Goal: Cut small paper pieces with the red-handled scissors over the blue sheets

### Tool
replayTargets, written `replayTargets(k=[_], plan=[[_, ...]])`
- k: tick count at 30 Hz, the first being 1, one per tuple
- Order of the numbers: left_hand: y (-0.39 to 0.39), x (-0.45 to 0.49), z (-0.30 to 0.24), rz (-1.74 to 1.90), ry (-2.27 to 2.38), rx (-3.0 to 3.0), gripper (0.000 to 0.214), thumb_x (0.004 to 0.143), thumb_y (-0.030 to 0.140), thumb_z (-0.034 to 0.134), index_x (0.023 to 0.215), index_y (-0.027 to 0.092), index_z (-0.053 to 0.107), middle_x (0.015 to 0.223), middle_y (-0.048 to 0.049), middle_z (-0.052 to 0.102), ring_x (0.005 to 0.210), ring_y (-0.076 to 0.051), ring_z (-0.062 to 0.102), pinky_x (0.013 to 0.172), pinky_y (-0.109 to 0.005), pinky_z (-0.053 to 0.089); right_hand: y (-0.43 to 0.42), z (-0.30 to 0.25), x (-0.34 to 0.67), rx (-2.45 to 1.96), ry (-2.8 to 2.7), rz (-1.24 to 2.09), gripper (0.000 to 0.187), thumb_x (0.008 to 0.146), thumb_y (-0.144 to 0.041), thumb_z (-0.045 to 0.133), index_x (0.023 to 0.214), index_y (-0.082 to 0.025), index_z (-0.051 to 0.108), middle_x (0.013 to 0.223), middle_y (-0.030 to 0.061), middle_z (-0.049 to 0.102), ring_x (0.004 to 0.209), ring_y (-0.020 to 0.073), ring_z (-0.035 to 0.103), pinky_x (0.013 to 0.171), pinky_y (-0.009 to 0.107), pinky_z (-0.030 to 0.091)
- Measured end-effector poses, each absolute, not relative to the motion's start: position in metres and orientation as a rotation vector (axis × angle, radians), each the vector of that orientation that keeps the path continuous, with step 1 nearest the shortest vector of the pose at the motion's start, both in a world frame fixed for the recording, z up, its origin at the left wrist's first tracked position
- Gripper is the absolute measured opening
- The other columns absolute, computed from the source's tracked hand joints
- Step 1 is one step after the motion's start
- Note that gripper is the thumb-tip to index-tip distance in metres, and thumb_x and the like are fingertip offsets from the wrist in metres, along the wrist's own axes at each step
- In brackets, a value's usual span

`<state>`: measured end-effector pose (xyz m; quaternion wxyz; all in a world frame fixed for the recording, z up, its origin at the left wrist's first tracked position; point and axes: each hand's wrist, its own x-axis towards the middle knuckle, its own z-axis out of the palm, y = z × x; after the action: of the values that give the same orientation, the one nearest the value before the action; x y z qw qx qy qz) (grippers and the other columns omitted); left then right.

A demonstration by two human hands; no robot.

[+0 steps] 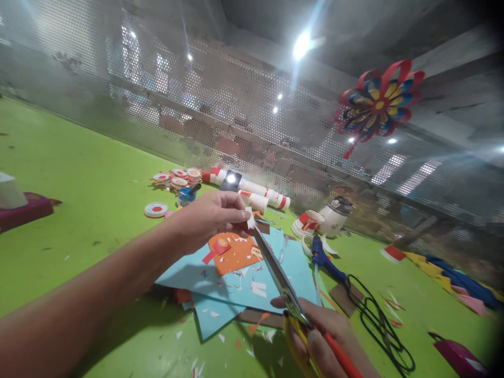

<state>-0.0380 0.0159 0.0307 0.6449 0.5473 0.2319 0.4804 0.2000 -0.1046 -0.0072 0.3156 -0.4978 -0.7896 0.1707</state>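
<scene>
My left hand (210, 218) reaches in from the lower left and pinches a small white paper scrap (249, 219) between thumb and fingers. My right hand (323, 338) at the bottom grips scissors (275, 270) with yellow and red handles. Their blades point up toward the scrap and the tip touches it. Below lie light blue paper sheets (275, 278) and an orange sheet (234, 254) strewn with white cuttings, on the green table (90, 173).
White and red paper rolls (260, 198) and round paper discs (177, 178) lie at the back. A glue gun (325, 260) with a black cord, a white jar (334, 215) and a tape ring sit right. A paper pinwheel (378, 105) hangs on the perforated screen.
</scene>
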Motion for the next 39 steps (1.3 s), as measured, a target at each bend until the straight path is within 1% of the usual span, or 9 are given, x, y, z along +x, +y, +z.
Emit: replayTargets(k=[7, 9, 12, 17, 24, 28, 33, 37, 39], plan=[[0.016, -0.039, 0.03, 1.092, 0.547, 1.291, 0.011, 0.07, 0.018, 0.069, 0.063, 0.015, 0.061, 0.068, -0.006, 0.065, 0.063, -0.015, 0.062, 0.067, -0.031, 0.048, -0.1, -0.013, 0.205, -1.307, -2.121, 0.477, 0.052, 0.088, -0.058, 0.04, 0.108, -0.021, 0.069, 0.053, 0.0011, 0.059, 0.057, 0.0203, 0.063, 0.067, 0.03, 0.054], [0.015, -0.039, 0.031, 1.096, 0.56, 1.308, 0.012, 0.069, 0.019, 0.069, 0.062, 0.015, 0.061, 0.067, -0.0062, 0.065, 0.063, -0.015, 0.062, 0.066, -0.031, 0.048, -0.099, -0.015, 0.204, -1.298, -2.095, 0.489, 0.05, 0.087, -0.059, 0.041, 0.108, -0.023, 0.069, 0.061, 0.0027, 0.065, 0.066, 0.0215, 0.067, 0.072, 0.031, 0.053], [0.015, -0.039, 0.031, 1.093, 0.579, 1.325, 0.013, 0.069, 0.02, 0.069, 0.061, 0.015, 0.06, 0.066, -0.0065, 0.065, 0.063, -0.016, 0.062, 0.065, -0.031, 0.049, -0.1, -0.017, 0.204, -1.261, -2.052, 0.52, 0.05, 0.086, -0.062, 0.042, 0.108, -0.026, 0.069, 0.083, 0.0045, 0.073, 0.08, 0.0225, 0.068, 0.074, 0.029, 0.052], [0.016, -0.039, 0.031, 1.088, 0.574, 1.356, 0.013, 0.07, 0.021, 0.068, 0.063, 0.015, 0.06, 0.067, -0.006, 0.065, 0.063, -0.016, 0.062, 0.066, -0.031, 0.049, -0.099, -0.019, 0.207, -1.285, -2.068, 0.513, 0.056, 0.084, -0.065, 0.042, 0.109, -0.023, 0.07, 0.098, 0.0076, 0.073, 0.091, 0.0276, 0.067, 0.08, 0.034, 0.052], [0.016, -0.04, 0.03, 1.072, 0.562, 1.355, 0.013, 0.07, 0.022, 0.068, 0.062, 0.015, 0.06, 0.066, -0.0063, 0.065, 0.064, -0.017, 0.063, 0.066, -0.031, 0.049, -0.098, -0.017, 0.207, -1.256, -2.09, 0.537, 0.053, 0.084, -0.064, 0.043, 0.109, -0.025, 0.069, 0.086, 0.0041, 0.074, 0.077, 0.0226, 0.069, 0.075, 0.03, 0.052], [0.015, -0.041, 0.031, 1.058, 0.56, 1.379, 0.012, 0.07, 0.022, 0.068, 0.062, 0.015, 0.06, 0.067, -0.0067, 0.066, 0.063, -0.017, 0.063, 0.065, -0.032, 0.048, -0.099, -0.017, 0.208, -1.28, -2.067, 0.513, 0.053, 0.084, -0.064, 0.043, 0.108, -0.025, 0.069, 0.088, 0.0041, 0.073, 0.081, 0.0231, 0.067, 0.074, 0.028, 0.051], [0.015, -0.041, 0.034, 1.045, 0.584, 1.432, 0.01, 0.071, 0.019, 0.065, 0.063, 0.015, 0.061, 0.066, -0.007, 0.066, 0.061, -0.016, 0.062, 0.064, -0.03, 0.047, -0.099, -0.008, 0.204, -1.212, -2.1, 0.618, 0.048, 0.086, -0.059, 0.045, 0.109, -0.024, 0.068, 0.068, 0.0, 0.066, 0.06, 0.0161, 0.06, 0.061, 0.023, 0.047], [0.014, -0.04, 0.034, 1.038, 0.611, 1.453, 0.009, 0.07, 0.019, 0.065, 0.063, 0.015, 0.061, 0.063, -0.0069, 0.066, 0.058, -0.015, 0.061, 0.061, -0.029, 0.046, -0.099, -0.001, 0.198, -1.091, -2.078, 0.732, 0.04, 0.088, -0.054, 0.046, 0.109, -0.026, 0.066, 0.074, -0.0011, 0.066, 0.064, 0.0152, 0.059, 0.058, 0.02, 0.043], [0.014, -0.04, 0.034, 1.036, 0.62, 1.451, 0.01, 0.07, 0.02, 0.065, 0.063, 0.015, 0.061, 0.062, -0.0065, 0.066, 0.057, -0.015, 0.06, 0.059, -0.029, 0.046, -0.098, -0.001, 0.198, -1.09, -2.072, 0.767, 0.039, 0.089, -0.053, 0.046, 0.11, -0.026, 0.066, 0.071, -0.0015, 0.062, 0.063, 0.0147, 0.057, 0.057, 0.02, 0.041]])
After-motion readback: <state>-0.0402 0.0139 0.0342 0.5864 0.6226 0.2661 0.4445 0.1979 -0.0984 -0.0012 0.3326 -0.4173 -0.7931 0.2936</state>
